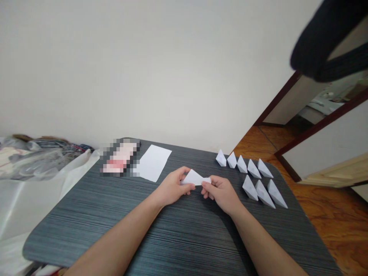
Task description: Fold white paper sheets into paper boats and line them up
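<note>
A piece of folded white paper (193, 178) is held between my two hands above the middle of the table. My left hand (171, 187) pinches its left end, thumb in front and fingers behind. At the right, my right hand (220, 191) grips the narrower end between thumb and fingers. The paper comes to a peak near its left part. To the right stand several folded paper boats (254, 168) in two rows. Left of my hands lies a flat white sheet of paper (153, 163).
A pixelated flat object (120, 156) lies at the table's back left. The dark wood-grain table (94, 218) meets a pale wall (172, 76). Plastic-wrapped items (51, 153) are heaped on the left. A black strap (322, 42) hangs at upper right, before a doorway.
</note>
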Demonstrator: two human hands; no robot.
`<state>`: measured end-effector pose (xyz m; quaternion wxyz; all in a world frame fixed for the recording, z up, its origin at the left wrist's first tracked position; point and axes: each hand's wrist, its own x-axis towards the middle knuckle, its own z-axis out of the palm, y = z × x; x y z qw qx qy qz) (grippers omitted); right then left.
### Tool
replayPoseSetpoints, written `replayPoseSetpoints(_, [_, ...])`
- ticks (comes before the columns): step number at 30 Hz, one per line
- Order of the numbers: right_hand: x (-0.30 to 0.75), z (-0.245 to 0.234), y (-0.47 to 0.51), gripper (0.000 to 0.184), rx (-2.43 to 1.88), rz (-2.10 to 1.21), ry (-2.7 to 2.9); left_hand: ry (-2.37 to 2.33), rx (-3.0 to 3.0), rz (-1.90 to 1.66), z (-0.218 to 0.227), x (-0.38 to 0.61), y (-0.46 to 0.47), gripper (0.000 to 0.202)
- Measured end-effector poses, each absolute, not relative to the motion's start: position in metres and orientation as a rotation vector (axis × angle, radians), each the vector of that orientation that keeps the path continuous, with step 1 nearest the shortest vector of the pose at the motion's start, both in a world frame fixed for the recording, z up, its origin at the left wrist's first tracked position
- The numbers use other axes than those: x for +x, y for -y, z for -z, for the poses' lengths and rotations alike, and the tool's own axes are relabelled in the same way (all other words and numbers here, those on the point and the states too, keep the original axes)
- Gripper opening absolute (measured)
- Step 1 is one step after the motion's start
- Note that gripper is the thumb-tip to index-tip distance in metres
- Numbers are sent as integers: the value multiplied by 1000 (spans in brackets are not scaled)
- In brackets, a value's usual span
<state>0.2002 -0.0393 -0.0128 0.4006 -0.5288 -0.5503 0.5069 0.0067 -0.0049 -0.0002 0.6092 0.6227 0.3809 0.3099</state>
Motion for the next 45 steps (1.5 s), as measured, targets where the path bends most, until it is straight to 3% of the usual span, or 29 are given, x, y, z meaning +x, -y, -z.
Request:
replayPoseSetpoints(24, [206, 18, 35, 29, -1322, -1206, 1212, -894, 1310, -820, 3, 3, -5, 25])
replayPoseSetpoints(31, [205, 16, 37, 27, -1334, -1260, 1256, -874, 1344, -830, -1, 5, -2, 34])
replayPoseSetpoints(37, [200, 16, 38, 16, -1283, -1244, 1368, -802, 1377, -795, -2, 8, 1, 22])
replayPoseSetpoints(41, [199, 17, 38, 29, -1198, -1158, 1271, -827, 1385, -835, -2, 7, 1, 22])
replayPoseSetpoints(45, [199, 16, 38, 24, -1169, -1104, 1311, -836, 1387, -834, -2, 6, 1, 21])
